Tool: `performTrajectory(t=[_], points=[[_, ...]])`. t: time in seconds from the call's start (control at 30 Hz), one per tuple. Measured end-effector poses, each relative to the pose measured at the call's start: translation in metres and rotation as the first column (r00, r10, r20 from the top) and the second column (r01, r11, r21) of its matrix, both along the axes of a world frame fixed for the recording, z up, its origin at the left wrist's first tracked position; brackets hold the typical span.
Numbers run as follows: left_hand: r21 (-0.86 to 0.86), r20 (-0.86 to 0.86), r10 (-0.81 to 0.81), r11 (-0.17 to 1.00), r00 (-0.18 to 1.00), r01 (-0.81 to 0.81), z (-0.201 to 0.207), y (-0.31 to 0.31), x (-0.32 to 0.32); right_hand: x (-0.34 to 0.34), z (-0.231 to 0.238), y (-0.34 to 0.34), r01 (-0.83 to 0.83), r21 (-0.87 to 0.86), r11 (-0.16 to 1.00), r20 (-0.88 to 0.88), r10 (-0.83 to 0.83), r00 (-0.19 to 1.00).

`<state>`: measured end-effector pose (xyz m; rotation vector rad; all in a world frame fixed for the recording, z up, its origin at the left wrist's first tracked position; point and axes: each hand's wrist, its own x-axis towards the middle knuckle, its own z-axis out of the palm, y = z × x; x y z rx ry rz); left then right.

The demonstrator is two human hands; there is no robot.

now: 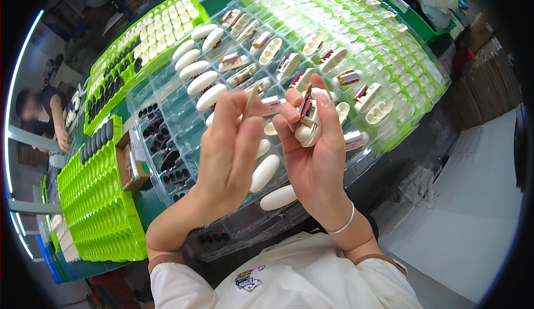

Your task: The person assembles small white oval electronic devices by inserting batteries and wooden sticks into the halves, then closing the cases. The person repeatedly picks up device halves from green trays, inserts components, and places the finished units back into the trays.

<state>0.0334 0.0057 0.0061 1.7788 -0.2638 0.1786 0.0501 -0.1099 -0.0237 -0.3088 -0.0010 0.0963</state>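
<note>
Clock read from mid-view. L hand, 9 o'clock: fingers pinched narrow on a thin tan stick-like tool, tip up, just beside the R hand's work. R hand, 4 o'clock: fingers curled round a small white case, held up at approx 2 o'clock, over the clear tray. Case has a red & silver insert showing; a thin bracelet on R wrist.

Under both hands, the clear compartmented tray on the dk green tabletop. In it: closed-looking white oval shells at 10–11 o'clock, approx 1 col.; open white pcs w/ red & silver parts at 1–3 o'clock, markings on the silver faces too small to read. Two more long white shells lie near 6 o'clock, below the hands. Dk pcs sit in cells at 9 o'clock.

Lime tray at 8 o'clock, black ovals along its far end; cardboard box just beside it. Another lime tray at 10–11 w/ white caps & black ones. At 2 o'clock, clear plastic over more lime green.

Writing: cream shirt at 6 o'clock has a small embroidered motif; lettering there, if any, too small to tell. Co-worker's hand at 9 o'clock, far side.
</note>
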Motion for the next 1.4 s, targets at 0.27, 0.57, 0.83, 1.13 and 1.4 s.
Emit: performTrajectory(t=[0.27, 0.57, 0.83, 1.13, 1.4], points=[[0.396, -0.030, -0.223, 0.893, 0.974, 0.217, -0.007, -0.015, -0.019, -0.003, 0.020, 0.004, 0.238, -0.252, 0.938, 0.091, -0.222, 0.971], [0.349, 0.075, -0.255, 0.912, 0.964, 0.214, -0.020, -0.014, -0.018, -0.007, 0.019, 0.009, 0.300, -0.261, 0.918, 0.151, -0.268, 0.952], [0.416, -0.022, -0.227, 0.884, 0.974, 0.216, -0.016, -0.013, -0.022, -0.007, 0.017, 0.009, 0.331, -0.292, 0.898, 0.209, -0.278, 0.938], [0.392, 0.059, -0.198, 0.906, 0.978, 0.160, -0.022, -0.016, -0.023, -0.008, 0.005, 0.011, 0.346, -0.289, 0.893, 0.310, -0.254, 0.916], [0.378, 0.093, -0.212, 0.911, 0.973, 0.162, -0.023, -0.015, -0.021, -0.010, 0.006, 0.015, 0.355, -0.340, 0.871, 0.286, -0.264, 0.921]])
